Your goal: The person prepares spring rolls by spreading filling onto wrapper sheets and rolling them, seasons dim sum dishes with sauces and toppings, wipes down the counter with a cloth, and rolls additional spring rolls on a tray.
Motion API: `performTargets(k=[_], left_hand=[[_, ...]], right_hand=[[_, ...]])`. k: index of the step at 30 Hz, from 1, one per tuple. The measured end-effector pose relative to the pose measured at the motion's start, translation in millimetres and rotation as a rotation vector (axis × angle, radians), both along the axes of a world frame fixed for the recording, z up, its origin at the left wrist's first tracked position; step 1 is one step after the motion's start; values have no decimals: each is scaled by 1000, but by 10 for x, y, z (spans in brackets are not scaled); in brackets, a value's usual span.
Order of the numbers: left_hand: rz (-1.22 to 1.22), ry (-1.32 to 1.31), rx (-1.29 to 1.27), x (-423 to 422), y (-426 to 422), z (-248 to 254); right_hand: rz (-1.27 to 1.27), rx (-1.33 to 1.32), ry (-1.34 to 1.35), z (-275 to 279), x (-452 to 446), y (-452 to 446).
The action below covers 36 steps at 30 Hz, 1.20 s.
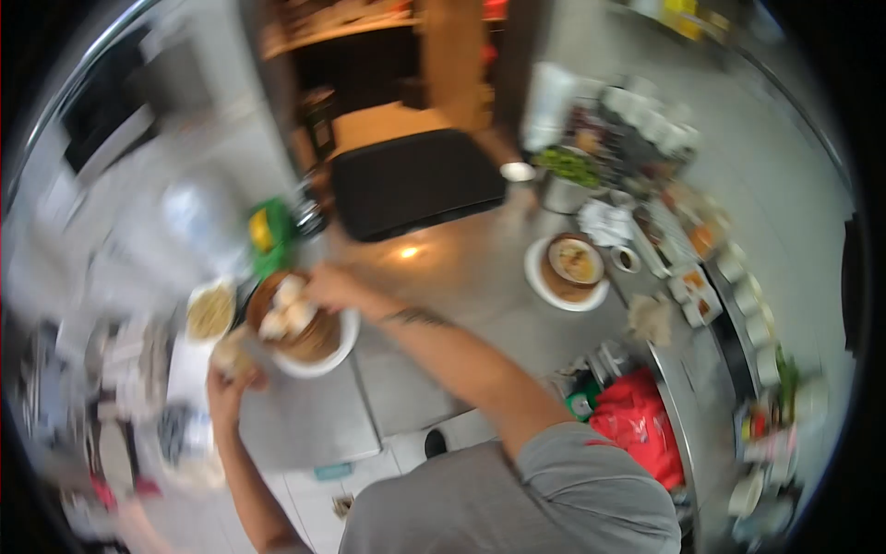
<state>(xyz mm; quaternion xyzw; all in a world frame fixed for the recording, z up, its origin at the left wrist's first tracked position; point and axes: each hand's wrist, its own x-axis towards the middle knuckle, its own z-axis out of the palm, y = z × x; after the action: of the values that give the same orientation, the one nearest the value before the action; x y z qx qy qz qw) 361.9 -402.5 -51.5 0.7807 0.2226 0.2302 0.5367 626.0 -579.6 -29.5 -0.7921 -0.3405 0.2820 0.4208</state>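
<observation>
A brown bowl (318,337) on a white plate (346,355) stands left of centre on the steel counter, with several whitish rounded pieces (288,314) in it. My right hand (329,286) is at the bowl's far right rim, close to those pieces; blur hides its fingers and anything in them. To the bowl's left, my left hand (235,377) is closed around a pale, rounded thing (230,351) whose kind the blur hides. Just beyond that hand sits a white container (211,311) filled with something pale yellow and shredded.
A black tray (417,182) lies at the counter's back. A second brown bowl (574,261) with food stands on a white plate to the right, near a small dark sauce cup (625,259). Green herbs (568,166) and containers line the right edge. A green-and-yellow package (268,235) stands left.
</observation>
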Motion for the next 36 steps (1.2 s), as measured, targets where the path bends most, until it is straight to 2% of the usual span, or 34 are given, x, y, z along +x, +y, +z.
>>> performTargets(k=[1, 2, 4, 8, 11, 14, 17, 23, 26, 30, 33, 35, 36], left_hand=[[23, -84, -40, 124, 1, -13], [56, -158, -86, 217, 1, -22], [42, -240, -203, 410, 301, -409], [-20, -168, -280, 567, 270, -375], [-74, -63, -239, 567, -36, -248], [-121, -106, -319, 597, -158, -448], [-138, -153, -387, 709, -607, -437], [-198, -202, -412, 1187, -1317, -442], [-284, -162, -280, 1446, -1547, -217], [-160, -248, 127, 1757, -1502, -20], [-129, -360, 227, 1798, -1881, 655], [-203, -440, 105, 1880, -2245, 995], [-238, -474, 45, 1928, -2459, 1122]], right_hand=[[-40, 2, -110, -30, -16, 27], [-31, -11, -107, 72, -65, -40], [-63, -38, -145, 195, -142, -152], [-74, -32, -186, 177, -158, -323], [-114, -96, -125, 213, -177, -618], [-186, -69, -55, 181, -190, -989], [-277, -67, 69, 58, -116, -1362], [-453, 12, 56, -12, 71, -2135], [-542, 34, 58, -24, 157, -2352], [-562, 67, 132, 60, 171, -2528], [-499, 245, 280, 125, 77, -2749], [-486, 342, -240, -540, 298, -2940], [-521, 345, -285, -543, 247, -3128]])
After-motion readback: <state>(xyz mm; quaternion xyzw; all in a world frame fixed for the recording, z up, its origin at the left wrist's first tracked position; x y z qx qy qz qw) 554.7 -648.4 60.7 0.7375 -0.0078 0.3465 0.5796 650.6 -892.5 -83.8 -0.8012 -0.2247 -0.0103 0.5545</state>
